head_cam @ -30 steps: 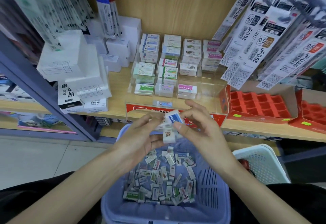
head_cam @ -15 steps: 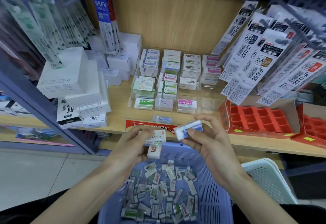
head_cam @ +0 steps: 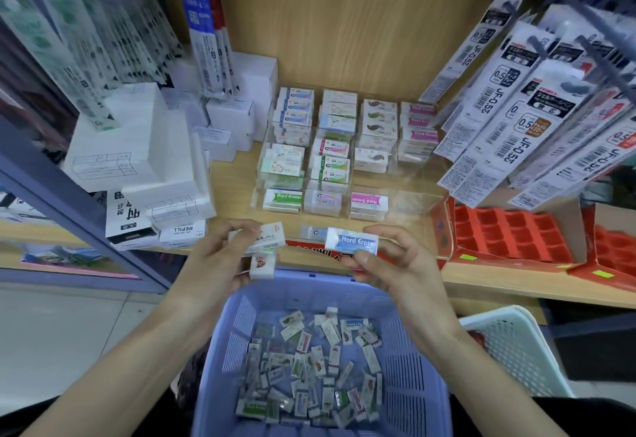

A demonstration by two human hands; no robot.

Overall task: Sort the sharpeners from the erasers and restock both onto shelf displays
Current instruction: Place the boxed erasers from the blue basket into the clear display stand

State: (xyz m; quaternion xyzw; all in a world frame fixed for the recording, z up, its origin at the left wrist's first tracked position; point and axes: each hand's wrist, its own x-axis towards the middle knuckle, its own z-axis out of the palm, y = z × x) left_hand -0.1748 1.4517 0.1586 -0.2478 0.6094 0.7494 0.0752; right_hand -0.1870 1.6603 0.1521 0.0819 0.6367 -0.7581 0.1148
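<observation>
My right hand (head_cam: 395, 264) pinches a blue "Hard Eraser" (head_cam: 351, 240) between thumb and fingers, just above the shelf's front edge. My left hand (head_cam: 220, 257) holds two white erasers (head_cam: 265, 245), one flat on top and one hanging below it. Both hands hover over a lilac basket (head_cam: 409, 350) with several small wrapped erasers (head_cam: 309, 364) loose on its bottom. A clear acrylic display (head_cam: 413, 192) on the wooden shelf holds stacked erasers in rows; its front-right compartment looks vacant. Sharpeners are not visible.
White boxes (head_cam: 137, 147) are piled at the left of the shelf. Red compartment trays (head_cam: 509, 233) sit at the right under hanging refill packs (head_cam: 537, 109). A white basket (head_cam: 516, 347) stands to the right of the lilac one. A blue shelf post (head_cam: 69, 209) slants at left.
My hands have parted: the right hand drew the blue eraser away to the right and turned it flat, label up. The left hand kept two erasers. The view tilted toward the shelf.
</observation>
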